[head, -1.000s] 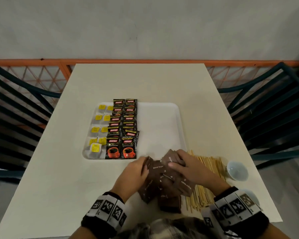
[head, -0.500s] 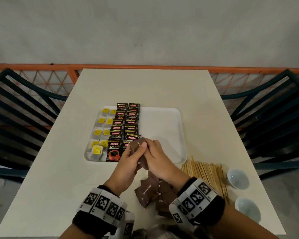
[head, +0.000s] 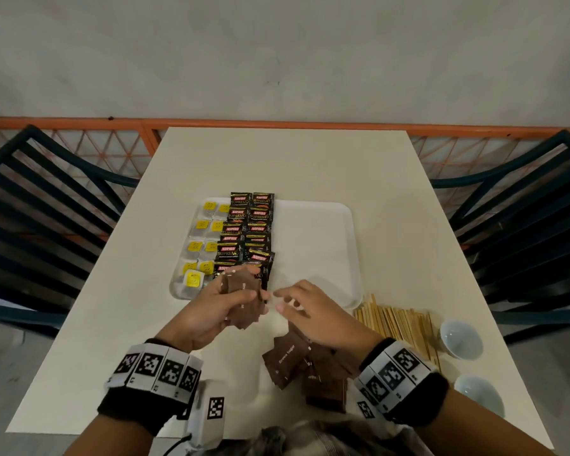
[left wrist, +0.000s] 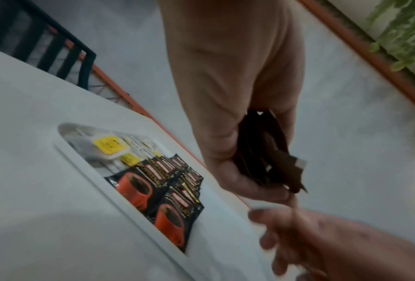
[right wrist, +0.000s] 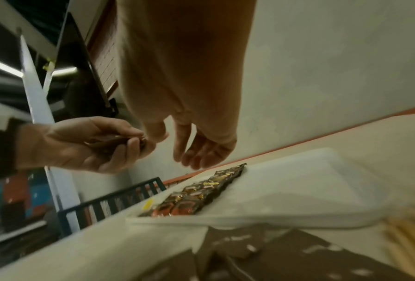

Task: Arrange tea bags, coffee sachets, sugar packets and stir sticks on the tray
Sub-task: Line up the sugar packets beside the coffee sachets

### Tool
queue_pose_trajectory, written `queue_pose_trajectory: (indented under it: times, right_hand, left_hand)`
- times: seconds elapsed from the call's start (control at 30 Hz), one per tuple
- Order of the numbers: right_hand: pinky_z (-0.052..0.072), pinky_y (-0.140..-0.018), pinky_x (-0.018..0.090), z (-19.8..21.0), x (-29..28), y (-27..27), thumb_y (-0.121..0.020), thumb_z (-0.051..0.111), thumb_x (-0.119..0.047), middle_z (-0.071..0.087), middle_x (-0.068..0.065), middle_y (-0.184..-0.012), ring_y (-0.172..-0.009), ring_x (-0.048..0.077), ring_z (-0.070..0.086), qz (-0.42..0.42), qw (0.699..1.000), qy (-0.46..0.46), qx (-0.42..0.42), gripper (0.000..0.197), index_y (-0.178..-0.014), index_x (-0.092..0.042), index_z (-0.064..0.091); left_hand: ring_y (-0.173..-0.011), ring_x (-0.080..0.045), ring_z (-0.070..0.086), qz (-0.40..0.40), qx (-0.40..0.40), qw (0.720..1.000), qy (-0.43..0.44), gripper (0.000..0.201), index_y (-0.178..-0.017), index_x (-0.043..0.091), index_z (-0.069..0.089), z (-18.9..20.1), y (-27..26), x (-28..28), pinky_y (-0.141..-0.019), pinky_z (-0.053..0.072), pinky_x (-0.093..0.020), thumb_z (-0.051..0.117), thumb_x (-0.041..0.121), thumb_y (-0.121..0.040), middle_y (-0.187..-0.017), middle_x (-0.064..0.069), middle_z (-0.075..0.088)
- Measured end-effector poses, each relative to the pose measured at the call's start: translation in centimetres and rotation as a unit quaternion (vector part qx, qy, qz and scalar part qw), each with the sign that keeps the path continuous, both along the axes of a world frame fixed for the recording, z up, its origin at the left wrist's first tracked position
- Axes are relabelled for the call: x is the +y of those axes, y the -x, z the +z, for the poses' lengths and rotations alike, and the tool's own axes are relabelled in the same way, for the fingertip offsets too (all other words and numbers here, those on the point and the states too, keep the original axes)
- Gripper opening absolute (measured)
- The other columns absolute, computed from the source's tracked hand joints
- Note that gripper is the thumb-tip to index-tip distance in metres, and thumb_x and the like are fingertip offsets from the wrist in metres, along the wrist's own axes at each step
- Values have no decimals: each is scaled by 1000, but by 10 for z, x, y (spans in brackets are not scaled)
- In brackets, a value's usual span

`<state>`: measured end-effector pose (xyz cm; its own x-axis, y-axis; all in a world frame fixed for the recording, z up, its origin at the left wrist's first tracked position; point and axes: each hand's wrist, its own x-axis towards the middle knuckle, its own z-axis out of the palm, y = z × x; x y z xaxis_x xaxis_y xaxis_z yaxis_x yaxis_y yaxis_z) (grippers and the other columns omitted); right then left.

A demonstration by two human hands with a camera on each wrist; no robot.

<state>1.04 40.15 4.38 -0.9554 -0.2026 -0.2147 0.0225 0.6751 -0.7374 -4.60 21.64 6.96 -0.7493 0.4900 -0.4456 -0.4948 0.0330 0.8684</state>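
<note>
Brown sugar packets (head: 244,299) fanned in my L hand (head: 208,311), held over tray's (head: 313,245) near edge.
R hand (head: 313,311) just beside, fingers loose, holding nothing. Tea bags (head: 204,245) & coffee sachets (head: 247,232) in rows on tray's left; more sugar (head: 310,366) & stir sticks (head: 395,324) on table (head: 293,159).

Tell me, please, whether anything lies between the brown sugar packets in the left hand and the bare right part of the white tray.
Nothing visible does. The left hand holds the stack of brown sugar packets above the rectangular white plastic tray's near edge; the bare part lies just right of the black coffee sachets. The empty right hand hovers beside it.
</note>
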Motion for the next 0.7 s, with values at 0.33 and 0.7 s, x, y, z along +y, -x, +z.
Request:
queue_pose_trajectory:
  times: [0.33,0.7]
  right_hand:
    - [40,-96,45,-46,-12,-31,-79,64,-33,49,15,-125,-114,33,45,283,919,-268,55,57,-128,-10,47]
    - [48,-77,34,-12,-14,-13,-95,41,-20,62,11,-110,-91,24,60,90,991,-91,25,35,-129,-15,40]
  left_hand:
    - [-74,-25,69,71,-35,997,-1,26,-114,16,56,-22,-8,-24,-72,43,-37,53,10,-89,-73,-6,65]
    - [-82,-31,68,102,-21,993,60,30,-123,18,49,-32,-24,-22,-65,48,-34,48,25,-94,-93,-14,68]
